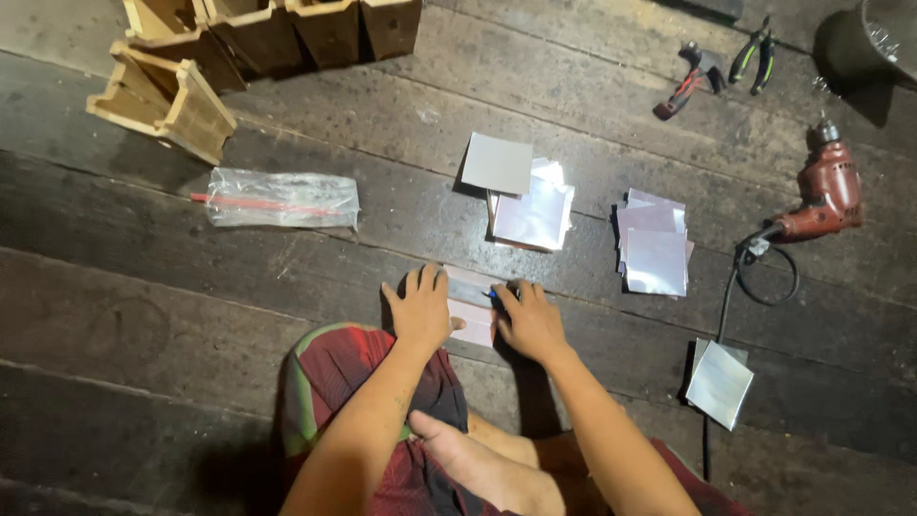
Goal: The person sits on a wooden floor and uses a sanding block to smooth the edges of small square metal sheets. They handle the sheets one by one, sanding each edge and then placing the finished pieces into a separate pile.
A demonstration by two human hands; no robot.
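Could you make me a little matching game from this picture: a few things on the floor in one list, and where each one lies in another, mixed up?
Things:
1. drill
2. plastic bag
3. wooden boxes
4. pliers

Places:
A. top left
B. right edge, cord trailing down
C. top right, beside a hammer
D. left of the metal sheets

Pairs: 1-B, 2-D, 3-A, 4-C

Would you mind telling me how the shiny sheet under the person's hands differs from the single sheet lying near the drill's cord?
The sheet under the hands is pressed flat by the left hand and right hand, mostly covered; the lone sheet lies untouched and fully visible. The first looks pinkish and sits square to the person; the second looks silvery and lies turned at an angle. Both are thin, reflective rectangles on the wooden floor.
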